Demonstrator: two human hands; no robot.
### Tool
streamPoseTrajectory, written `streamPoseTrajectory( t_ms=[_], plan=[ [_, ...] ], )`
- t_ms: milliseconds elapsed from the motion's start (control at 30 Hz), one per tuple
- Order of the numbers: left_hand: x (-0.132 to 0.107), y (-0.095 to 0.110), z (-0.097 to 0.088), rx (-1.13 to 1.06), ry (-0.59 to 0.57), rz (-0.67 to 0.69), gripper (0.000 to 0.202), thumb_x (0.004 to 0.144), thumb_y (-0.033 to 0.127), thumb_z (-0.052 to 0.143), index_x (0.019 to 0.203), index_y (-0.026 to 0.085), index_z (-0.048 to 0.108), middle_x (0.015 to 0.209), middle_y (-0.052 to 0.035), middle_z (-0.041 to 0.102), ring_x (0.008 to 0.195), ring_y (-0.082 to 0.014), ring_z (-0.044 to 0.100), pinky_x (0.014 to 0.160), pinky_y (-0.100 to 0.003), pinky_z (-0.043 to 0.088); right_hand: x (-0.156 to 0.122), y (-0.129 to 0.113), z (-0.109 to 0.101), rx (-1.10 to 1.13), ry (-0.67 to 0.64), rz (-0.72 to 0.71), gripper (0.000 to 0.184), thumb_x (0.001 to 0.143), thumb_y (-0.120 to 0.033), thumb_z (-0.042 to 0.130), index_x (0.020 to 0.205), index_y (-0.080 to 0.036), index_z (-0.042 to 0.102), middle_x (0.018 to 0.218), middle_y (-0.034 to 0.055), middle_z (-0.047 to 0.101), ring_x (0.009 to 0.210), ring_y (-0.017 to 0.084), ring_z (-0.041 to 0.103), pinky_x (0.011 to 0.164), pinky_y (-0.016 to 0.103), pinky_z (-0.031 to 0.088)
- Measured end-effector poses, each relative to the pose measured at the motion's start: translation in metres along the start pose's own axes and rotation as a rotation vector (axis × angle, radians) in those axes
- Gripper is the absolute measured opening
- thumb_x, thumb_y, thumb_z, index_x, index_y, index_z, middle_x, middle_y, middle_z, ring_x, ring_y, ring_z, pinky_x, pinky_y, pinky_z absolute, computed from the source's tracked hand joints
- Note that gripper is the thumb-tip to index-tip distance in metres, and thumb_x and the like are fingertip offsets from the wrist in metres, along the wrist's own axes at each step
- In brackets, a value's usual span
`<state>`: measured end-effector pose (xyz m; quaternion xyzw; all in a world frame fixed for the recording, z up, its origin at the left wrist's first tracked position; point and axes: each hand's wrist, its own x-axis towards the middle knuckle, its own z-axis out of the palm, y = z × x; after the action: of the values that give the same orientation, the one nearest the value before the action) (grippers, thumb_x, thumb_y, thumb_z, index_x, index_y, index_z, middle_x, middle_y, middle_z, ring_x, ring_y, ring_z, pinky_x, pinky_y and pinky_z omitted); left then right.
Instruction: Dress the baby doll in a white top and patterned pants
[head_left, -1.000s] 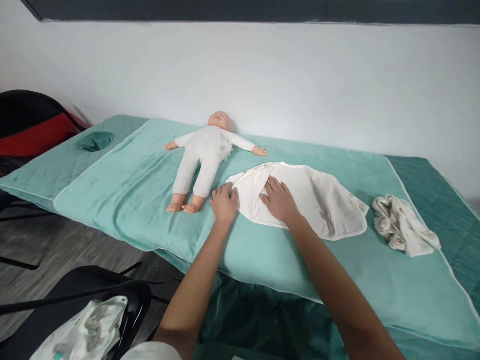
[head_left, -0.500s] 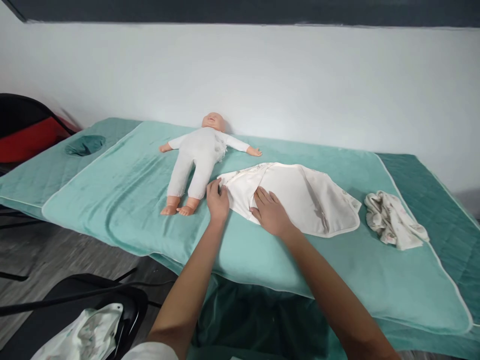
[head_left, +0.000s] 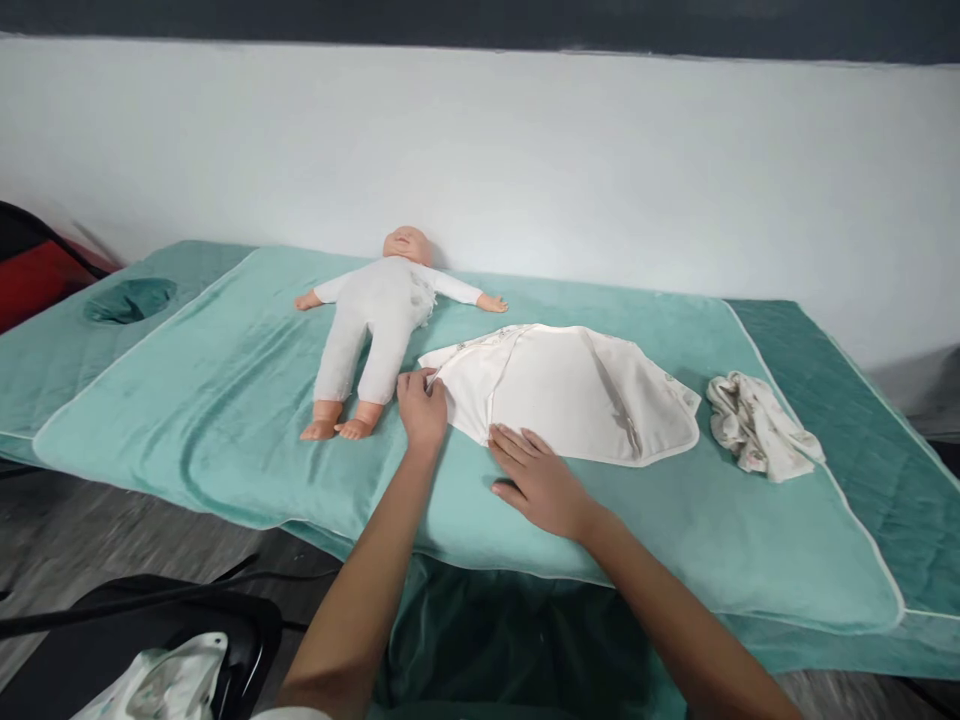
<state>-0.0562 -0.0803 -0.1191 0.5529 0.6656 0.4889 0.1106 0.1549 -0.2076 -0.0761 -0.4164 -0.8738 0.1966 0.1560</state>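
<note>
A white baby garment lies spread flat on a teal blanket. My left hand is closed on the garment's left edge, pinching the cloth. My right hand lies flat and open on the blanket, its fingertips at the garment's near edge. A baby doll in a white suit lies on its back just left of the garment, arms spread, head toward the wall.
A crumpled patterned cloth sits at the right on the blanket. The padded table stands against a white wall. A black chair with a patterned cloth on it is at the lower left. A red and black object is far left.
My right hand has slid off the garment toward me onto the blanket. My left hand has closed on the garment's left edge. The view has shifted to the right.
</note>
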Motion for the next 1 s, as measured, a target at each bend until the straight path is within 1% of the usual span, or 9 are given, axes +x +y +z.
streamPoseTrajectory(
  t_ms=[67,133,200,300,400,533,633,800,1000],
  plan=[
    [0.0,-0.001,0.001,0.002,-0.005,0.0,0.019,0.084,0.015,0.057,0.1,0.02,0.067,0.095,-0.0047,0.052,0.089,-0.0201,0.055,0.091,-0.036,0.048,-0.013,0.014,-0.019,0.203,0.001,0.024,0.048,0.103,-0.043,0.045,0.147,-0.024,0.052,0.157,0.0057,0.046,0.148,0.022,0.04,0.123,0.045,0.033],
    [0.001,0.0,0.001,-0.002,-0.01,0.002,0.019,0.084,0.015,0.057,0.1,0.019,0.067,0.097,-0.0056,0.053,0.092,-0.0211,0.055,0.092,-0.037,0.048,-0.03,0.042,-0.045,0.32,0.194,0.217,0.047,0.101,-0.044,0.047,0.145,-0.028,0.053,0.152,0.0049,0.052,0.14,0.022,0.05,0.116,0.043,0.042],
    [0.001,0.001,0.001,-0.015,-0.01,0.003,0.02,0.083,0.014,0.056,0.1,0.019,0.066,0.099,-0.0063,0.054,0.095,-0.0219,0.056,0.094,-0.038,0.047,-0.049,0.08,-0.07,0.234,0.443,0.438,0.044,0.099,-0.044,0.047,0.139,-0.027,0.058,0.146,0.007,0.059,0.133,0.025,0.056,0.112,0.046,0.044],
    [0.001,0.003,0.0,-0.024,-0.007,-0.014,0.019,0.082,0.013,0.056,0.097,0.02,0.066,0.099,-0.006,0.054,0.099,-0.0227,0.056,0.098,-0.039,0.046,-0.078,0.139,-0.1,-0.148,0.73,0.733,0.05,0.092,-0.04,0.05,0.129,-0.009,0.062,0.131,0.0206,0.064,0.125,0.032,0.057,0.11,0.049,0.041],
    [0.001,0.004,0.0,-0.033,-0.012,-0.035,0.018,0.082,0.013,0.055,0.095,0.021,0.066,0.097,-0.0051,0.055,0.098,-0.0223,0.057,0.098,-0.04,0.045,-0.097,0.173,-0.116,-0.359,0.583,0.999,0.051,0.09,-0.045,0.05,0.119,-0.006,0.067,0.118,0.024,0.067,0.112,0.034,0.061,0.098,0.047,0.046],
    [0.001,0.004,0.0,-0.041,-0.02,-0.047,0.017,0.082,0.015,0.055,0.093,0.021,0.066,0.099,-0.005,0.056,0.098,-0.0215,0.057,0.097,-0.038,0.045,-0.101,0.185,-0.127,-0.338,0.326,1.144,0.044,0.088,-0.054,0.05,0.1,-0.016,0.071,0.097,0.0155,0.071,0.091,0.03,0.064,0.079,0.04,0.046],
    [0.001,0.004,0.0,-0.042,-0.019,-0.048,0.016,0.082,0.015,0.055,0.092,0.021,0.066,0.098,-0.0046,0.056,0.097,-0.0208,0.056,0.097,-0.037,0.046,-0.101,0.192,-0.134,-0.32,0.41,1.164,0.038,0.087,-0.048,0.052,0.102,-0.017,0.07,0.093,0.0141,0.071,0.089,0.03,0.064,0.077,0.039,0.046],
    [0.0,0.004,0.0,-0.01,-0.007,-0.012,0.017,0.083,0.016,0.055,0.096,0.021,0.065,0.105,-0.0076,0.057,0.104,-0.0233,0.056,0.101,-0.041,0.046,-0.1,0.196,-0.128,-0.485,0.675,0.973,0.043,0.083,-0.029,0.055,0.121,-0.01,0.064,0.125,0.0257,0.061,0.115,0.038,0.058,0.091,0.048,0.048],
    [-0.002,0.003,0.003,0.11,0.039,0.156,0.019,0.086,0.019,0.057,0.103,0.018,0.066,0.124,-0.0147,0.054,0.124,-0.0303,0.049,0.111,-0.047,0.038,-0.047,0.163,-0.103,-0.401,0.567,0.494,0.05,0.098,-0.036,0.041,0.14,-0.011,0.051,0.151,0.0216,0.047,0.141,0.033,0.042,0.115,0.051,0.038]
  ],
)
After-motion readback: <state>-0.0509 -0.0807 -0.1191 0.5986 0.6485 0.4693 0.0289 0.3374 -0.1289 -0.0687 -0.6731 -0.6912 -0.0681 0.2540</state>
